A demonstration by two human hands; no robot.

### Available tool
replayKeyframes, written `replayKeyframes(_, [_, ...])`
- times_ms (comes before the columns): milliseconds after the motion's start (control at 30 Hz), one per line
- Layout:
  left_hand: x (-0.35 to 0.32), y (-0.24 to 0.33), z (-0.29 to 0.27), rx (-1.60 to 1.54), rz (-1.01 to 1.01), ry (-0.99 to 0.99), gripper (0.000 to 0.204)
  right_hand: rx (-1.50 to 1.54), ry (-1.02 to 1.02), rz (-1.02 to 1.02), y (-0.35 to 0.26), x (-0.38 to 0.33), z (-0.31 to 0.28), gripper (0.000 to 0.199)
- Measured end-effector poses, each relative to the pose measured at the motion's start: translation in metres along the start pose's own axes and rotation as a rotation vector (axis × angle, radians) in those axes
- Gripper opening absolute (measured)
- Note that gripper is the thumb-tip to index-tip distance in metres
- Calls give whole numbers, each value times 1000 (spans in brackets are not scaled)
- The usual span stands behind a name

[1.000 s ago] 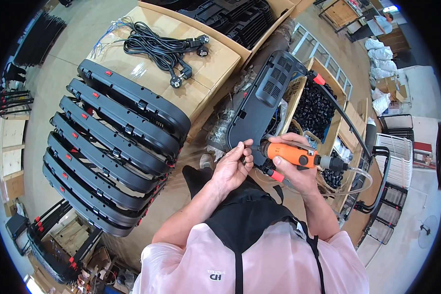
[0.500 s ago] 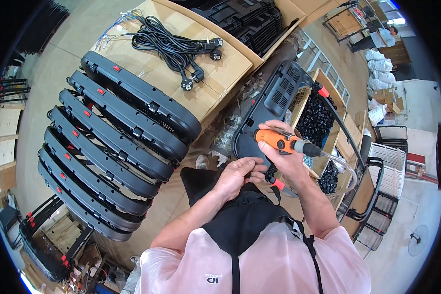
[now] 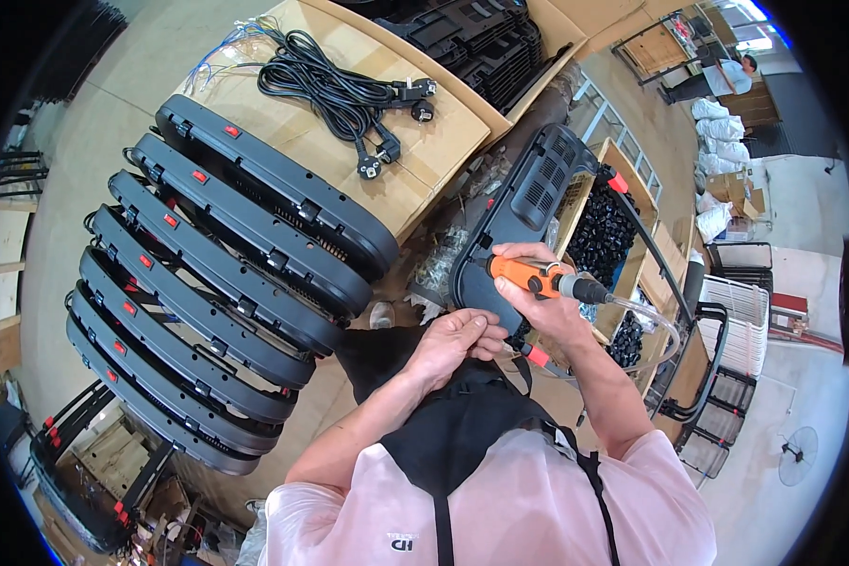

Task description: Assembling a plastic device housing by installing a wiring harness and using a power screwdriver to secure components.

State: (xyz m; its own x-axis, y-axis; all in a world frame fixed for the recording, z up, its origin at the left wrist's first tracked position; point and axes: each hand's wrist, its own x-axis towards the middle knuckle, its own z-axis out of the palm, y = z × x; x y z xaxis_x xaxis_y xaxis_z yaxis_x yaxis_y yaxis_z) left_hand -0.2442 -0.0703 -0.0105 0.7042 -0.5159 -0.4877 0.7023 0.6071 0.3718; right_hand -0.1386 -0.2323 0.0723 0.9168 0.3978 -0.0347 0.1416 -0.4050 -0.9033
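My right hand (image 3: pixel 555 311) is wrapped round an orange air screwdriver (image 3: pixel 526 276), held over the near end of a black plastic housing (image 3: pixel 502 219). A clear hose (image 3: pixel 672 330) loops away from the tool's grey rear end. My left hand (image 3: pixel 451 347) is closed beside the housing's lower end, thumb against curled fingers; whatever they may hold is hidden. The housing has a raised, slotted vent cover (image 3: pixel 549 181) towards its far end. Just right of my left hand is a red-tipped black bar end (image 3: pixel 536 356).
Several black housings with red switches (image 3: pixel 255 189) stand in a row at left. Black power cords (image 3: pixel 325 90) lie on a cardboard box (image 3: pixel 443 160). An open carton (image 3: pixel 561 19) holds black parts. At right, a wooden bin (image 3: pixel 653 179) contains small black pieces (image 3: pixel 602 222). A person (image 3: pixel 726 77) stands far off.
The view has shifted slightly. My left fingers, spread more loosely before, are now curled closer together. My right hand still grips the screwdriver over the housing.
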Motion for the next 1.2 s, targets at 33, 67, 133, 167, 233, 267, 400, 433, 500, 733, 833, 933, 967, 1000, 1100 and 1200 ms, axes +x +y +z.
replayKeyframes(33, [-1,1,0,2,1,1,30,20,18,-26,1,1,2,35])
replayKeyframes(67, [-1,1,1,-18,15,36,28,22,19,-27,0,0,2,35])
replayKeyframes(133, [-1,2,0,-36,28,75,27,-23,14,30,-3,1,1,37])
replayKeyframes(167, [1,3,-3,-68,39,106,26,-19,16,29,-6,1,0,37])
replayKeyframes(233, [5,3,-7,-93,45,138,26,-75,0,66,-15,2,-6,44])
replayKeyframes(267, [10,5,-8,-146,68,153,25,-71,5,63,-20,1,-9,44])
replayKeyframes(400, [41,19,8,-361,134,172,23,170,126,54,-36,-16,-42,51])
replayKeyframes(433, [50,26,20,-374,122,208,22,199,144,64,-37,-18,-51,52])
replayKeyframes(500, [75,35,35,-389,110,182,22,223,176,56,-35,-19,-69,52])
replayKeyframes(733, [157,39,96,-380,47,143,20,263,300,76,-11,-18,-147,54])
replayKeyframes(833, [191,42,122,-384,0,96,20,218,340,82,4,-14,-183,55])
replayKeyframes(933, [225,45,144,-374,-23,47,21,211,365,73,19,-6,-219,54])
replayKeyframes(967, [237,47,149,-377,-36,17,21,214,366,72,25,-2,-231,54])
replayKeyframes(1000, [247,47,154,-365,-50,20,21,217,366,71,31,0,-241,53])
replayKeyframes(1100, [282,48,171,-357,-75,48,21,239,399,112,50,13,-269,54])
replayKeyframes(1200, [307,58,190,-364,-91,56,21,201,387,115,58,26,-297,54])
